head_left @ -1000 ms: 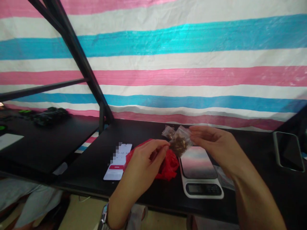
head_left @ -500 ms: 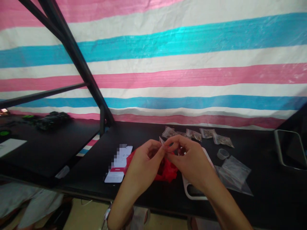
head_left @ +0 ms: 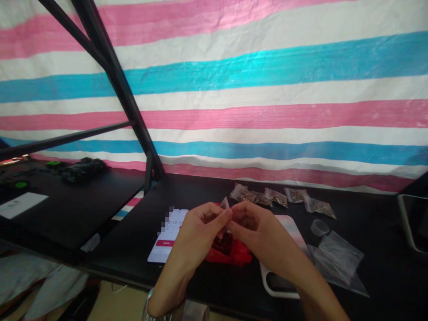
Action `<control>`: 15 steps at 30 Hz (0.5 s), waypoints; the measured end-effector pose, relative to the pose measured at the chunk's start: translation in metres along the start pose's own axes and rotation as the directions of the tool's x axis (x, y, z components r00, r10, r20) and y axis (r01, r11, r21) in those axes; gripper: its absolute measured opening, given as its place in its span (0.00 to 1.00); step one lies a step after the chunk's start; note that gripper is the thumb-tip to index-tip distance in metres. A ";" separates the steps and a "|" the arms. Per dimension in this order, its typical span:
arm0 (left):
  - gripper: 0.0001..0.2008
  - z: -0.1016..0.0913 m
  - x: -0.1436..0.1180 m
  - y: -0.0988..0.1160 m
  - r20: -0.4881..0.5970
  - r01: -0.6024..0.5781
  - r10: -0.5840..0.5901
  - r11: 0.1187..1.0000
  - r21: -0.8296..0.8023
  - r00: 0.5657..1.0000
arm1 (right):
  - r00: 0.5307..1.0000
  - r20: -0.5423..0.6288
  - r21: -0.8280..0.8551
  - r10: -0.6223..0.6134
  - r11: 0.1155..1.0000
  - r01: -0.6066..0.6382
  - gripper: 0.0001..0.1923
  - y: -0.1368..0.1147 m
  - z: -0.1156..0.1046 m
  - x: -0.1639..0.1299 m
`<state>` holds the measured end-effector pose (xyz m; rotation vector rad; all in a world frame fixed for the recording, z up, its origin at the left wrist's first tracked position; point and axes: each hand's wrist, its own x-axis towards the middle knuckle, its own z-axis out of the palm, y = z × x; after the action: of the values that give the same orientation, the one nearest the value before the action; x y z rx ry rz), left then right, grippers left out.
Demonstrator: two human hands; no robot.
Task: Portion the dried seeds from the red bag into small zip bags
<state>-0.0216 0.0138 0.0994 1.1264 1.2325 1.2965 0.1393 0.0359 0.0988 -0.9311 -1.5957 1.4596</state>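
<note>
Both hands [head_left: 230, 227] on small packet [head_left: 224, 203]

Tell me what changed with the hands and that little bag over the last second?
The right hand came off the scale side to meet the left hand; both now pinch the small bag top, lowered over the red bag. The filled packets and phone stayed put.

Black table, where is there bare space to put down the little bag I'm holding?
Bare patches on the black table: behind the phone toward the striped tarp, and between the row of filled packets and the tablet at far right. It is crowded around the hands: red bag, scale, tape roll and empty clear bags.
</note>
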 end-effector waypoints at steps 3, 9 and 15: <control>0.21 -0.006 0.001 -0.002 0.076 -0.009 0.007 0.999 0.031 0.997 | 0.998 0.040 0.046 0.057 0.997 -0.059 0.11 -0.001 0.000 0.001; 0.20 -0.010 -0.001 -0.004 0.135 -0.041 0.033 0.998 0.053 0.990 | 0.991 0.047 0.050 0.129 0.990 -0.131 0.12 -0.002 0.002 0.003; 0.21 -0.009 -0.004 -0.007 0.207 -0.054 0.045 0.998 0.037 0.977 | 0.999 0.029 0.003 0.044 0.999 -0.044 0.07 -0.001 0.005 0.005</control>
<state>-0.0301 0.0095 0.0922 1.2954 1.0888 1.1620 0.1322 0.0382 0.0999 -0.9529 -1.6020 1.5123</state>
